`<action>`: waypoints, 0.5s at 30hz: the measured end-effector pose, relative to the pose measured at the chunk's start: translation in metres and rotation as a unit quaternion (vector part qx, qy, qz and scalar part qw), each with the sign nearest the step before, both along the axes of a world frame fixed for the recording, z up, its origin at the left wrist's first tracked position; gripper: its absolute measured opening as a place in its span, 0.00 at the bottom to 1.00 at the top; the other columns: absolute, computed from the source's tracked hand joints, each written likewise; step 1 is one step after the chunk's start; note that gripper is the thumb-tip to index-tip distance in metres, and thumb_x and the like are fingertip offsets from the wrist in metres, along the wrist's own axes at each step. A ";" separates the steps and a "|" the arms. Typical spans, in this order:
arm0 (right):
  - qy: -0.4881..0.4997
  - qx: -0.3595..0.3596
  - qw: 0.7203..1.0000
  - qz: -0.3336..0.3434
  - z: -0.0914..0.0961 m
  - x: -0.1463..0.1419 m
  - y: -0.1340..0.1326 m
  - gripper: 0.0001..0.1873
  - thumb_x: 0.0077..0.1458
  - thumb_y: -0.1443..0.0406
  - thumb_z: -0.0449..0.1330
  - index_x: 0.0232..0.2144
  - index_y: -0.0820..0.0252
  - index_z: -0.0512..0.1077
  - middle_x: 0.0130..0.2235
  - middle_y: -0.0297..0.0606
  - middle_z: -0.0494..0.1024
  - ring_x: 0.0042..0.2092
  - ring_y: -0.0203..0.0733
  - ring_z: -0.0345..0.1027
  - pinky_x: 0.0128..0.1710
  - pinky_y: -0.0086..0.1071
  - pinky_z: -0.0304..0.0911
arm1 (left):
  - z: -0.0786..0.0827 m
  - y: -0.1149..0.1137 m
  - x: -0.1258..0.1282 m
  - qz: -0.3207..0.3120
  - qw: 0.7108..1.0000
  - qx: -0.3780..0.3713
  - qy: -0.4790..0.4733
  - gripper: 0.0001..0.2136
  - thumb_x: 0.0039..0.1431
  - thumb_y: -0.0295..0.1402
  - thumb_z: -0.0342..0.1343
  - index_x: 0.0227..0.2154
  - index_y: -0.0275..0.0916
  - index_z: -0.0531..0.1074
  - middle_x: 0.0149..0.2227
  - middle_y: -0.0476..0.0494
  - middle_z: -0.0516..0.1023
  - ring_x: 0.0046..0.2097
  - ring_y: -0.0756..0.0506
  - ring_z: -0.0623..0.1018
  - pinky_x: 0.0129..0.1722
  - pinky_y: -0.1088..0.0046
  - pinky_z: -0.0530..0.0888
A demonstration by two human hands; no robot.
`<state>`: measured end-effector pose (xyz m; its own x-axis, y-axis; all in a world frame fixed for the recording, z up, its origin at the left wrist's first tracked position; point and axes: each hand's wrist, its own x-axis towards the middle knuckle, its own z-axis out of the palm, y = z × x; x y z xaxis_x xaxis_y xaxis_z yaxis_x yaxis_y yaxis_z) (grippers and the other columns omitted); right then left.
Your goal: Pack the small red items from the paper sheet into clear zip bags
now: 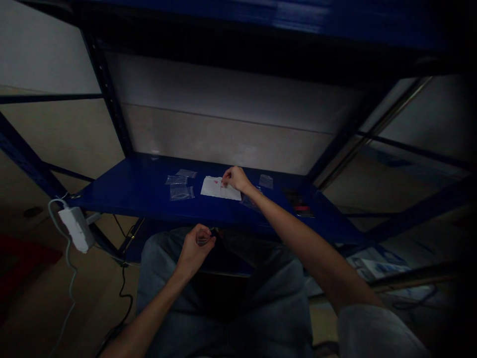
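Observation:
My right hand (235, 179) reaches over a sheet of white paper (209, 187) on the blue shelf (130, 191). Its fingers are pinched together at the paper, beside a few tiny reddish pieces (216, 182); what sits between the fingertips is too small to name. Above my lap, in front of the shelf's edge, my left hand (196, 248) is closed, thumb against curled fingers. Something small and thin seems to be at its fingertips, too dark to make out. Clear plastic bags (181, 192) lie left of the paper, and another clear bag (266, 181) lies to its right.
A dark flat item with a red strip (302, 208) lies toward the shelf's right end. At the left, a white power strip (77, 228) hangs by the shelf post with its cable. Another blue shelf (238, 15) spans overhead.

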<state>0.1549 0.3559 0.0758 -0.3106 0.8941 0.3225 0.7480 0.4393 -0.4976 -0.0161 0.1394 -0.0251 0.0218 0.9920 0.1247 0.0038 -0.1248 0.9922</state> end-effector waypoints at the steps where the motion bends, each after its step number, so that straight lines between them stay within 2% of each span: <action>1: 0.020 0.002 1.000 0.022 0.010 0.000 -0.013 0.03 0.45 0.73 0.64 0.23 0.64 0.78 0.25 0.38 0.78 0.29 0.36 0.69 0.32 0.29 0.61 | 0.000 0.000 0.000 0.003 1.000 0.003 0.000 0.08 0.50 0.34 0.61 0.30 0.39 0.67 0.26 0.52 0.70 0.29 0.51 0.71 0.32 0.77 0.67; 3: 0.083 -0.004 0.994 0.073 0.023 -0.001 -0.054 0.02 0.46 0.70 0.65 0.25 0.62 0.79 0.29 0.38 0.78 0.31 0.38 0.69 0.33 0.30 0.61 | 0.001 -0.001 0.000 0.001 1.000 0.011 0.002 0.08 0.49 0.34 0.61 0.29 0.39 0.67 0.26 0.52 0.70 0.30 0.51 0.72 0.33 0.76 0.68; 5: 0.167 -0.063 0.976 0.124 0.022 0.001 -0.110 0.04 0.46 0.64 0.67 0.27 0.60 0.79 0.30 0.37 0.78 0.34 0.39 0.69 0.34 0.31 0.62 | 0.001 -0.004 0.001 -0.017 1.000 0.021 0.015 0.07 0.48 0.33 0.61 0.29 0.39 0.68 0.27 0.51 0.72 0.31 0.50 0.73 0.34 0.76 0.68; 7: 0.257 -0.159 0.940 0.156 0.005 0.005 -0.173 0.09 0.46 0.60 0.67 0.29 0.60 0.78 0.33 0.38 0.78 0.35 0.39 0.69 0.36 0.32 0.62 | 0.000 -0.008 0.002 -0.041 0.998 0.029 0.039 0.06 0.48 0.31 0.61 0.29 0.38 0.69 0.28 0.49 0.74 0.32 0.50 0.74 0.35 0.75 0.69; 10: 0.382 -0.268 0.874 0.138 -0.039 0.015 -0.247 0.10 0.47 0.59 0.68 0.29 0.59 0.78 0.34 0.38 0.77 0.36 0.39 0.69 0.38 0.32 0.62 | -0.003 -0.013 0.001 -0.092 0.993 0.034 0.070 0.06 0.46 0.29 0.61 0.28 0.37 0.72 0.29 0.47 0.76 0.31 0.49 0.74 0.34 0.74 0.70; 12: 0.435 -0.313 0.838 0.105 -0.068 0.022 -0.272 0.09 0.45 0.60 0.69 0.27 0.59 0.78 0.33 0.37 0.78 0.36 0.38 0.69 0.39 0.32 0.62 | -0.004 -0.016 0.001 -0.122 0.988 0.029 0.086 0.05 0.46 0.29 0.60 0.29 0.36 0.74 0.29 0.45 0.77 0.32 0.47 0.75 0.34 0.73 0.70; 15: 0.466 -0.340 0.815 0.054 -0.091 0.028 -0.277 0.09 0.43 0.60 0.70 0.27 0.58 0.78 0.31 0.37 0.78 0.34 0.38 0.69 0.39 0.32 0.62 | -0.005 -0.020 0.005 -0.148 0.984 0.012 0.100 0.07 0.46 0.26 0.58 0.31 0.36 0.77 0.31 0.43 0.79 0.34 0.45 0.77 0.36 0.72 0.71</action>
<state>0.1833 0.0784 -0.0157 -0.3034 0.9481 -0.0949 -0.1198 -0.1367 -0.9833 -0.0114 0.1196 -0.0301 0.3351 0.9354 0.1126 0.1593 -0.1740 0.9718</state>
